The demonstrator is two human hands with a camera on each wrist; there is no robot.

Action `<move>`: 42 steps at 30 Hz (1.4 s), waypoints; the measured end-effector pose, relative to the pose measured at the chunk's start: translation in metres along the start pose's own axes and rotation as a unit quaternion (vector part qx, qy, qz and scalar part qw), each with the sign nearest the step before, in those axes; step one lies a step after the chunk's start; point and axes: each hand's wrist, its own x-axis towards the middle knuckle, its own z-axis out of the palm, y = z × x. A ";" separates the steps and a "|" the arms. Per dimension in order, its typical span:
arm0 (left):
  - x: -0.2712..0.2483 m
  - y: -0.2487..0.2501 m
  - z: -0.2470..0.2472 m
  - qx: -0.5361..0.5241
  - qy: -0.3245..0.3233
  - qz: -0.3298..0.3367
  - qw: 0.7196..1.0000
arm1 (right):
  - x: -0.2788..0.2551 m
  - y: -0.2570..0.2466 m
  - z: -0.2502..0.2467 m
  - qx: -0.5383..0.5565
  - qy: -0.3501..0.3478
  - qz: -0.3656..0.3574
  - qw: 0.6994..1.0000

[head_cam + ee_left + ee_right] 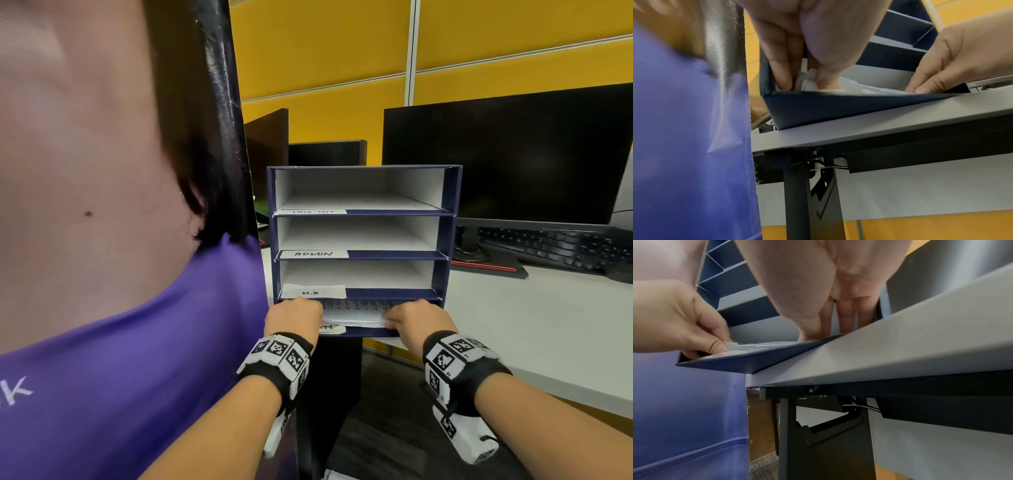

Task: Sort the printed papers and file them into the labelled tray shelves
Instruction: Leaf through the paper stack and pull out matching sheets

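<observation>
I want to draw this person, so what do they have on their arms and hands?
Both hands, left and right, are bare, with no gloves. Each wrist wears a black band carrying white blocks printed with black square codes. The forearms are bare, with no sleeves.

Navy tray shelves (448,192) (white inside), yellow wall (322,51), purple shirt (137,359)

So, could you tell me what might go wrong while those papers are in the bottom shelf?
The papers look uneven at the front, so pushing them may crumple the edges. The tray unit overhangs the desk edge and both hands, left hand and right hand, are at its lowest slot; a hard shove or tug might shift it.
</observation>
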 end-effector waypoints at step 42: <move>-0.027 -0.013 -0.004 -0.347 -0.177 -0.139 0.910 | -0.047 -0.006 -0.007 0.258 -0.015 0.152 0.954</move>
